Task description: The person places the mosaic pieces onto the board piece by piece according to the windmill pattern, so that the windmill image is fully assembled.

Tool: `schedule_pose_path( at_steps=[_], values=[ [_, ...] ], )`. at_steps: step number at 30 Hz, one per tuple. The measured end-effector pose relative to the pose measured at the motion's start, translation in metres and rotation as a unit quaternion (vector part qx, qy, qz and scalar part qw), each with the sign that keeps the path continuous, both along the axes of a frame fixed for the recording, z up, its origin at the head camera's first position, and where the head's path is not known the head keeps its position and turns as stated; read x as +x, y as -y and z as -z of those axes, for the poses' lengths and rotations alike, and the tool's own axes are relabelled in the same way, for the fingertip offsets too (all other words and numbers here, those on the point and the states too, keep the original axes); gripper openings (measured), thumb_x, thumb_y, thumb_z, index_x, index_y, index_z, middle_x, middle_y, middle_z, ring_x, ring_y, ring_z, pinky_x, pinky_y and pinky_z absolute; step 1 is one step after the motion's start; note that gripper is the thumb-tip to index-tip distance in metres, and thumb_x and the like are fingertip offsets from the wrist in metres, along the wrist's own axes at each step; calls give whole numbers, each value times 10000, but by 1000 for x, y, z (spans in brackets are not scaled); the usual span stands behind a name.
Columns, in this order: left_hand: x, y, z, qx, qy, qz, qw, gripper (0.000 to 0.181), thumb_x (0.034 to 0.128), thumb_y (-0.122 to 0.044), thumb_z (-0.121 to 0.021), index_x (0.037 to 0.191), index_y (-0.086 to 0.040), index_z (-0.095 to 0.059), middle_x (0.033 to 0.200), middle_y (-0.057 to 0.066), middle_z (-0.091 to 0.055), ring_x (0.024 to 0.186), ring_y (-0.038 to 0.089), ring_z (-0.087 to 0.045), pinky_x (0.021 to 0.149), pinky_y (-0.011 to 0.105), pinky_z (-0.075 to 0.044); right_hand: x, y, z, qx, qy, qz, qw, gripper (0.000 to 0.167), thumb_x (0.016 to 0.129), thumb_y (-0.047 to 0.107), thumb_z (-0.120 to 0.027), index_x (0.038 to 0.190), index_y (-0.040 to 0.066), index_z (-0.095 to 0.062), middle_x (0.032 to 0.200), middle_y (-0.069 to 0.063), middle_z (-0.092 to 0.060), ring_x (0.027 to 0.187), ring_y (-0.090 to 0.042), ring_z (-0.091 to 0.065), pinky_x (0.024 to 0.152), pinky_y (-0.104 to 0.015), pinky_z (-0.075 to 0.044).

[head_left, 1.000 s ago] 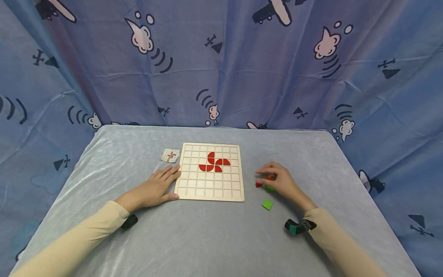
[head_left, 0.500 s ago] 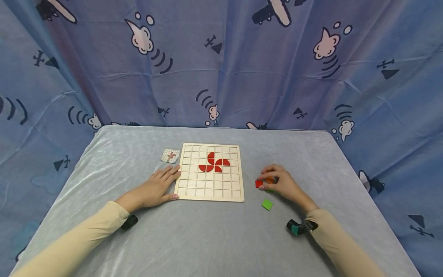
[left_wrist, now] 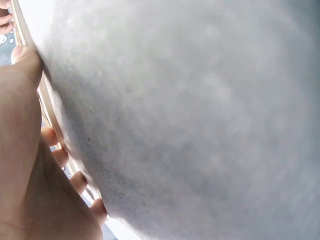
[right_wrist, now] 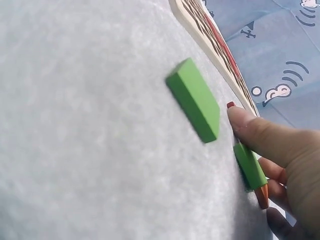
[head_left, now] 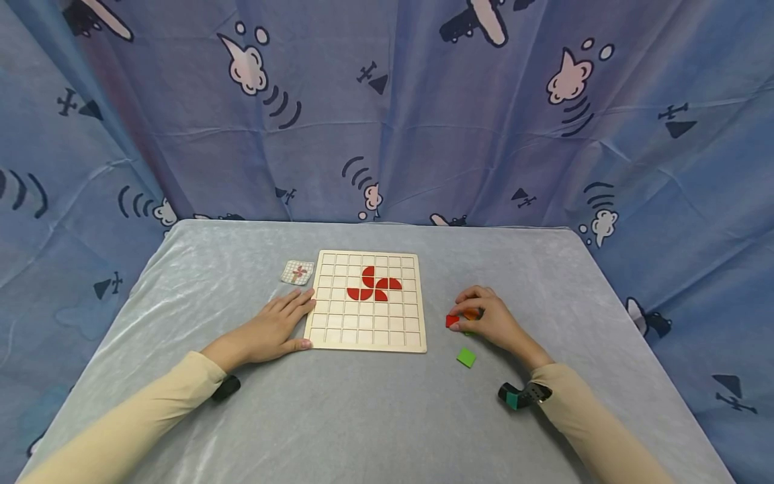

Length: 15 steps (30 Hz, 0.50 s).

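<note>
A pale wooden grid board point(head_left: 365, 333) lies flat on the table, with several red quarter-round pieces point(head_left: 393, 284) forming a pinwheel on it. My left hand point(head_left: 266, 333) rests at the board's left edge, fingers straight and thumb spread apart. Right of the board, my right hand point(head_left: 492, 323) pinches a small red block point(head_left: 451, 320) between thumb and fingers. Under that hand sit an orange block point(head_left: 473, 313) and a green block point(right_wrist: 250, 167), both partly hidden. Another green block point(head_left: 466, 357) lies nearer, apart from the hand.
A small card point(head_left: 297, 272) with a printed grid and pinwheel pattern lies left of the board. Grey cloth point(head_left: 375, 417) covers the table. A blue patterned curtain point(head_left: 387, 121) hangs behind and at both sides.
My right hand's fingers have closed from a wider spread onto the red block, which has tilted a little. The left hand and the board have stayed put.
</note>
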<state>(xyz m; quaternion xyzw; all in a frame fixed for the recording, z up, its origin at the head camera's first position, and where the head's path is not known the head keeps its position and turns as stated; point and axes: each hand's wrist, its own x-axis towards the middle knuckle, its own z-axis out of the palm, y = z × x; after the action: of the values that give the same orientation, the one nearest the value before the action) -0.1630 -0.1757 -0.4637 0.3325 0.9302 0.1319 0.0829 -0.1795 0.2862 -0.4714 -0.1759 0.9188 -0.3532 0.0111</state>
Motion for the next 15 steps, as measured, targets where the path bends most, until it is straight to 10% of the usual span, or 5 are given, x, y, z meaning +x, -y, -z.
schedule_pose_path(
  at_steps=[15],
  values=[
    [0,0,0,-2,9,-6,10000,806,967,-505,-563,1561,-47,-269,1667,145,-174,1534,409,-163,1196,633,-204,-1,5,-5,129,-88,78,9998,228,734,284,-880,932,205,-799,1107,-40,-649,1066,-212,-511,911,-400,-431]
  ],
)
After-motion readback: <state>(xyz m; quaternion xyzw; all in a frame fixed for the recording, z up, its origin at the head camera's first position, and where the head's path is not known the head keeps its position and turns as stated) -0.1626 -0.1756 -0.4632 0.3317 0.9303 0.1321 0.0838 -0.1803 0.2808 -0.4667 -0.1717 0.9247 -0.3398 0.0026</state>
